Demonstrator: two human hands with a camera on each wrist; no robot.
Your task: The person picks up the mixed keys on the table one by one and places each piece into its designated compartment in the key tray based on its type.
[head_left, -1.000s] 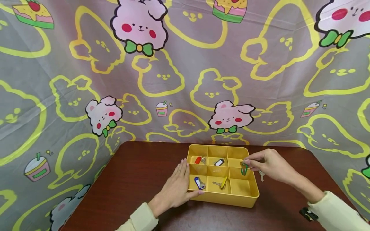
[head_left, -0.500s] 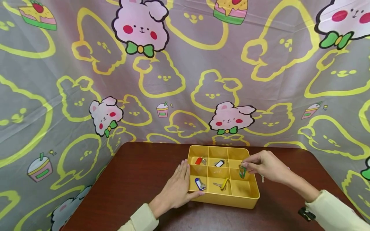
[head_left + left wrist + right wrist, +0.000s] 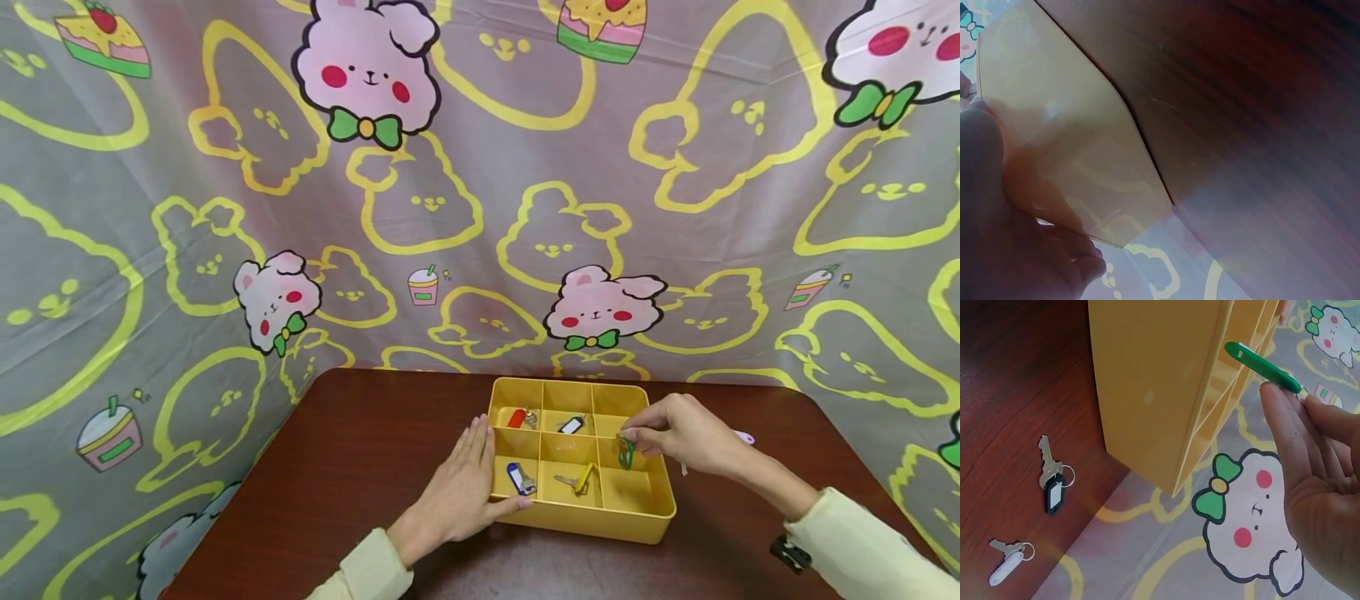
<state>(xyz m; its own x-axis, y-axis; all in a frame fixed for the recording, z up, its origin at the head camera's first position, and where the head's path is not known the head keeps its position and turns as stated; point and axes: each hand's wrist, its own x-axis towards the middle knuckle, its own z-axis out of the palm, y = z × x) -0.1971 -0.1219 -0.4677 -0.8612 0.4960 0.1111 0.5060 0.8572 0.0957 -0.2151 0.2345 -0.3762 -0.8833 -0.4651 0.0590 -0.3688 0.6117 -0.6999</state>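
Observation:
My right hand point(image 3: 686, 433) pinches a green key tag point(image 3: 626, 454) by its ring between thumb and fingertips, over the front right compartment of a yellow divided box point(image 3: 581, 523). In the right wrist view, the green tag point(image 3: 1266, 367) juts out from the fingertips beside the box's rim. My left hand point(image 3: 459, 483) rests with straight fingers along the box's left wall, its thumb on the front rim. Inside the box lie keys with a red tag point(image 3: 516, 418), a black tag point(image 3: 572, 426), a blue tag point(image 3: 514, 478) and a yellow tag point(image 3: 586, 478), each in its own compartment.
The box stands on a dark reddish-brown table point(image 3: 360, 450). Right of it, two more keys lie on the wood, one with a black tag point(image 3: 1054, 494) and one with a white tag point(image 3: 1007, 569). A patterned cloth point(image 3: 480, 208) hangs behind the table.
My right hand has moved slightly left and down with the green key tag, further over the front right compartment. The left hand stays at the box's left side.

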